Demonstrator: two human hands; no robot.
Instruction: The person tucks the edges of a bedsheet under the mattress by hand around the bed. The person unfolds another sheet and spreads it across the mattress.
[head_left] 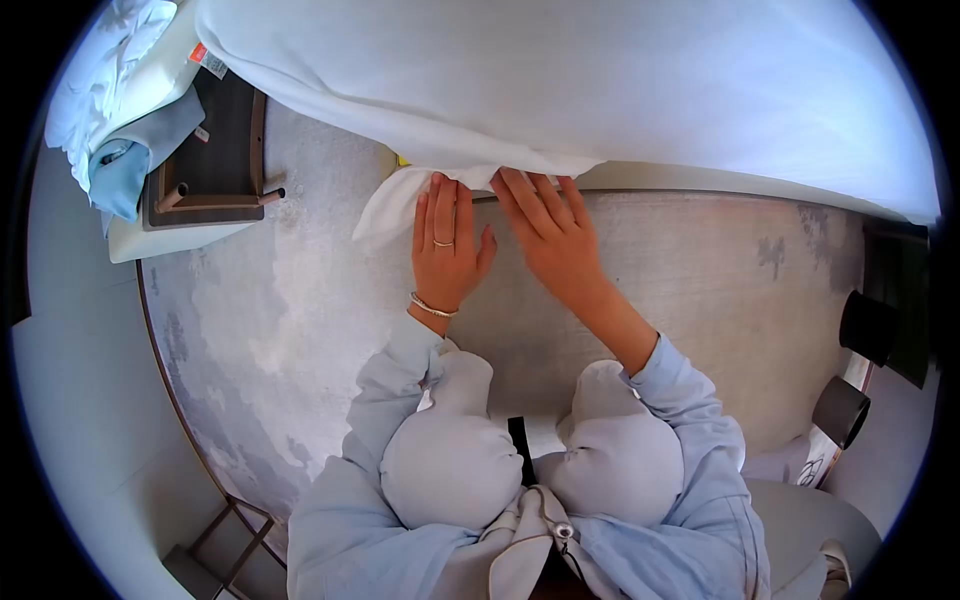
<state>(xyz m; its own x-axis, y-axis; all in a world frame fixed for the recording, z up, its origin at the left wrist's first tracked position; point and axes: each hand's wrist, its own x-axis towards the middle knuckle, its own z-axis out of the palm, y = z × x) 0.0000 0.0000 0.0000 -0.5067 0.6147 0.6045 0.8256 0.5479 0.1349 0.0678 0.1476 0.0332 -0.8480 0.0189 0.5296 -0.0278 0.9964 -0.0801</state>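
A white sheet [560, 85] covers the wide bed at the top of the head view, and its loose corner [385, 210] hangs to the left. My left hand [445, 245] lies against the hanging edge with its fingers stretched out and its thumb apart. It wears a ring and bracelets. Close by on the right, my right hand [555, 230] has its fingers extended along the same edge. The fingertips of both hands meet the cloth, and I cannot tell how far they reach under it. A pale strip of the bed's side [680, 178] shows right of the hands.
An upturned dark wooden piece with short legs [215, 150] is at the upper left, with blue-grey cloth [140, 160] beside it. A patterned rug [300, 320] lies below the hands. Dark cylindrical objects [840, 412] are at the right. A metal frame [235, 540] stands at lower left.
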